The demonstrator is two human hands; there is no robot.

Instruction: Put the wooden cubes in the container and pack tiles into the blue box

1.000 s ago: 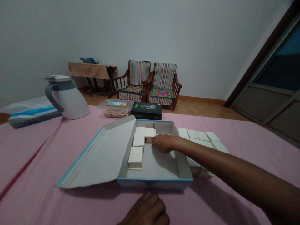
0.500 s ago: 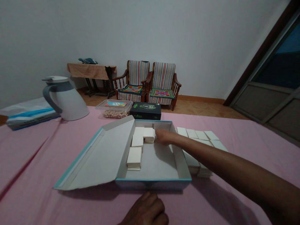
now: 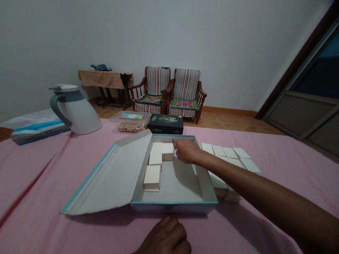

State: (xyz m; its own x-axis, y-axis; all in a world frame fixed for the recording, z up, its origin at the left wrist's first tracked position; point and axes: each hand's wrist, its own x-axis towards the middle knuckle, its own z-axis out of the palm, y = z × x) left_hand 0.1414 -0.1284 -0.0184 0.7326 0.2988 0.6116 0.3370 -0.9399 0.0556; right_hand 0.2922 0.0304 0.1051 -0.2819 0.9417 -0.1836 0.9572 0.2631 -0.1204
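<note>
Inside the box point(image 3: 174, 203), right hand point(image 3: 186, 151) has edged off the white stack point(image 3: 167, 150), leaving it placed; fingers point(image 3: 179, 146) curled, hold unclear.

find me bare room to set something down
Free: cloth between jug and lid; cloth right of the outer stacks; the near box floor, right of the inner stacks. Crowded: the floor's far end, with inner stacks and right hand; beyond, tub and black box.

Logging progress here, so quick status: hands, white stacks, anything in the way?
Right hand inside open box, beside white stacks; grip hidden. Left hand just in front of box. Right forearm partly hides outside stacks.
</note>
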